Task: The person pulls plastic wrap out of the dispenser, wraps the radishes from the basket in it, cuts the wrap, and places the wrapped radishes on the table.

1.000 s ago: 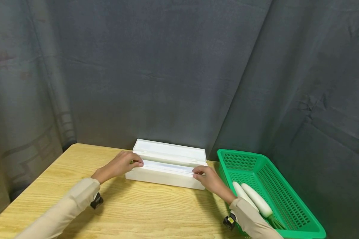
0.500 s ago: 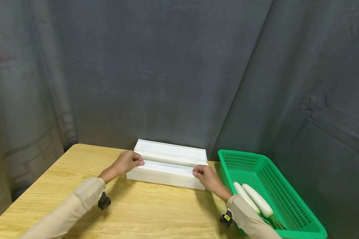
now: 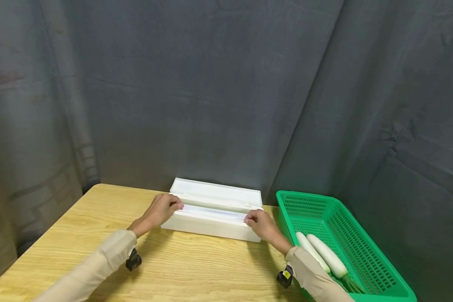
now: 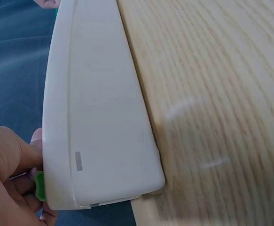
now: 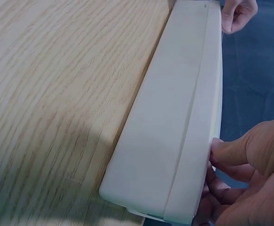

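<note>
A long white cling film dispenser (image 3: 210,227) lies across the table, its lid (image 3: 216,192) tipped back. Inside the opening shows a pale roll (image 3: 213,211). At the left end, my left hand (image 3: 161,210) pinches thumb against fingers at the front rim. My right hand (image 3: 263,225) does the same at the right end. What they pinch appears to be the edge of the thin clear cling film, which barely shows. A small green piece (image 4: 40,186) sits beside the left fingers in the left wrist view. The dispenser's front wall hides part of the right fingertips (image 5: 216,149).
A green plastic basket (image 3: 373,241) stands at the right, close to my right forearm. Two white radishes (image 3: 327,256) with green stems lie in it. Dark grey curtain (image 3: 211,92) hangs behind the wooden table (image 3: 196,268).
My left wrist has swung a little to the right, and the right wrist slightly left. Both hands stay at the dispenser's rim. The whole head view has shifted slightly.
</note>
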The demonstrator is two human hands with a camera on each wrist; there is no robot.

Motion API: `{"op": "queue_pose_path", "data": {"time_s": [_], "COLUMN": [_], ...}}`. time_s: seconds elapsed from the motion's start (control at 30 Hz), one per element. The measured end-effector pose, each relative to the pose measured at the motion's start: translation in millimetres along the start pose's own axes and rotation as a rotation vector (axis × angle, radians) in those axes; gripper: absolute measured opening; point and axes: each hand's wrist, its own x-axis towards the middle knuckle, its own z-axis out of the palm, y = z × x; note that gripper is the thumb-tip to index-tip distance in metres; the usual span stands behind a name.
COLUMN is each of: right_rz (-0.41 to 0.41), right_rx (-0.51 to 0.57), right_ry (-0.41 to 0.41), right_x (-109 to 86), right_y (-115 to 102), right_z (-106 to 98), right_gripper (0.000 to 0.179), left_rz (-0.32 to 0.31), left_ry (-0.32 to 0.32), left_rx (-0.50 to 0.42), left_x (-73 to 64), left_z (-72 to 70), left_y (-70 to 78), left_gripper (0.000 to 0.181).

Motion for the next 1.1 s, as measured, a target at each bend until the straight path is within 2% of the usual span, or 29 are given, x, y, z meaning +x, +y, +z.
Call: {"op": "queue_pose_path", "data": {"time_s": [0.27, 0.47, 0.67, 0.87, 1.1], "right_rz": [0.022, 0.031, 0.027, 0.008, 0.049], "right_rx": [0.034, 0.025, 0.043, 0.033, 0.046], "right_ry": [0.005, -0.016, -0.012, 0.003, -0.021], "right_x": [0.6, 1.4, 7.0, 12.6, 17.8], "right_y": [-1.9, -3.1, -2.2, 3.3, 7.5], "right_z": [4.5, 4.0, 2.9, 2.6, 2.3], "right_gripper": [0.009, 0.007, 0.009, 0.009, 0.006], "left_rz": [0.055, 0.083, 0.112, 0.112, 0.101], "left_ry": [0.083, 0.119, 0.143, 0.143, 0.149], "left_rx": [0.017, 0.035, 0.076, 0.076, 0.07], "left_x": [-1.7, -0.6, 1.3, 2.2, 2.7], "left_z": [4.5, 5.1, 6.2, 7.7, 7.9], "left_y": [-2.1, -1.5, -1.5, -1.8, -1.9], "left_gripper": [0.016, 0.017, 0.014, 0.014, 0.014]}}
